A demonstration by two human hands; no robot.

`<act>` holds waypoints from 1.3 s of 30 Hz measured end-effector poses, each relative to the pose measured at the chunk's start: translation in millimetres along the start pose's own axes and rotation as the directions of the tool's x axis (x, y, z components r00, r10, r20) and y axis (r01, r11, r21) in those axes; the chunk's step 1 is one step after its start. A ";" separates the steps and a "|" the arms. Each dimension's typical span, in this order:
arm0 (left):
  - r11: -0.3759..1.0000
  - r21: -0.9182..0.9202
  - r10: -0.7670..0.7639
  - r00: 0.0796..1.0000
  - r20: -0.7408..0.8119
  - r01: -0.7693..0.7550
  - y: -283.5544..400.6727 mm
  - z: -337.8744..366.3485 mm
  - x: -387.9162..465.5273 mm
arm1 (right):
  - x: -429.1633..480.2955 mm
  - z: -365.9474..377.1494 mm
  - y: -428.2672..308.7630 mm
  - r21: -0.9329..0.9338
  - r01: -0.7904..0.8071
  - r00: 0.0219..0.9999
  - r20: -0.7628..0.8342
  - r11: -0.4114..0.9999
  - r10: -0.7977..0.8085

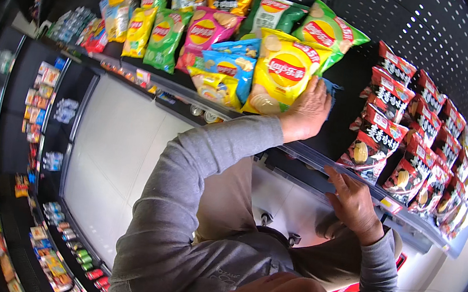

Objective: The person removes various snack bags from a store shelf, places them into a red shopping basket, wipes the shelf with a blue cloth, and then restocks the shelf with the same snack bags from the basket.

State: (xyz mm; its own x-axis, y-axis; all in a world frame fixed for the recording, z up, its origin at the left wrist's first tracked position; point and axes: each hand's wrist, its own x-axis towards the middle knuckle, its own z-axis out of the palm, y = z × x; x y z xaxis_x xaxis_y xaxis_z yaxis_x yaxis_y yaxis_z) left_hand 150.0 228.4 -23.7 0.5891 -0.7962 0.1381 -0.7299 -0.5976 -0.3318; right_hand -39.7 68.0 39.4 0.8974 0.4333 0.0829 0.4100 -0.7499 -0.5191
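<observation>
My left hand [310, 107] reaches over the black shelf [333, 131] with a blue cloth [333, 97] partly hidden under its fingers. The hand lies against the lower right side of a large yellow Lay's chip bag [283, 71], which leans upright among other bags. A blue chip bag [229, 70] and a small yellow bag [219, 88] stand to its left, and a green bag [331, 34] is behind it. My right hand [351, 202] is at the shelf's clear front strip [315, 155], fingers spread and holding nothing visible; whether they touch the strip is unclear.
Rows of red and black snack bags [375, 140] stand to the right on the same shelf. A perforated black back panel [404, 18] rises behind. More stocked shelves [44, 98] line the left side. Below are my bent legs and what look like small casters [266, 219].
</observation>
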 end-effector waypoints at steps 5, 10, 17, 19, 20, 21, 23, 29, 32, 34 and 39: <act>0.973 -0.211 0.019 0.945 -0.326 -0.092 -12.3 31.3 2.7 | -15.5 3.1 -5.1 -0.086 0.003 1.000 -0.029 0.996 -0.005; 0.988 -0.017 0.156 0.987 0.038 -0.155 -40.2 6.2 -13.9 | -28.2 30.7 -6.1 -0.137 0.050 0.998 -0.042 0.989 -0.056; 0.973 -0.082 0.220 0.975 0.024 -0.218 -51.9 -13.4 -29.6 | -18.4 63.3 -57.7 -0.181 0.011 1.000 -0.026 0.983 -0.016; 0.947 -0.135 0.286 0.956 -0.062 -0.292 -50.0 -19.4 -34.7 | -12.9 74.5 -67.6 -0.160 0.006 0.999 -0.052 0.987 -0.015; 0.923 -0.176 0.330 0.940 -0.091 -0.341 -49.2 -25.0 -38.2 | -11.5 81.3 -72.5 -0.146 -0.011 0.997 -0.075 0.989 0.000; 0.902 -0.215 0.356 0.927 -0.121 -0.374 -50.1 -33.1 -45.0 | -7.3 84.6 -79.0 -0.136 -0.014 0.996 -0.089 0.991 0.002; 0.845 -0.302 0.419 0.897 -0.139 -0.441 -47.5 -44.6 -57.0 | -3.3 91.3 -87.4 -0.136 -0.050 0.998 -0.044 0.990 0.044; 0.707 -0.377 0.567 0.798 -0.204 -0.599 -60.8 -62.1 -91.7 | 14.7 115.0 -105.9 -0.108 -0.200 0.977 0.053 0.974 0.207; 0.680 -0.378 0.581 0.776 -0.244 -0.628 -62.3 -61.6 -103.0 | 17.5 123.7 -112.5 -0.151 -0.315 0.949 -0.053 0.937 0.311; 0.692 -0.374 0.564 0.786 -0.254 -0.617 -70.6 -53.1 -105.9 | 22.1 131.9 -135.3 -0.144 -0.298 0.951 -0.133 0.944 0.280; 0.760 -0.338 0.411 0.813 -0.411 -0.555 -86.5 -62.9 -99.3 | 19.5 169.1 -199.4 -0.002 -0.182 0.906 -0.389 0.983 0.167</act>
State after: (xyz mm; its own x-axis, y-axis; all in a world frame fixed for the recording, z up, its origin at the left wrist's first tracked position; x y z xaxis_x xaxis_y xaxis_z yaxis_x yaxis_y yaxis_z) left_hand 132.8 353.2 50.0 0.0363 -0.9323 0.3598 -0.9989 -0.0441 -0.0135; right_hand -131.6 310.5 0.7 0.9448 0.0726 0.3194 0.2399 -0.8172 -0.5240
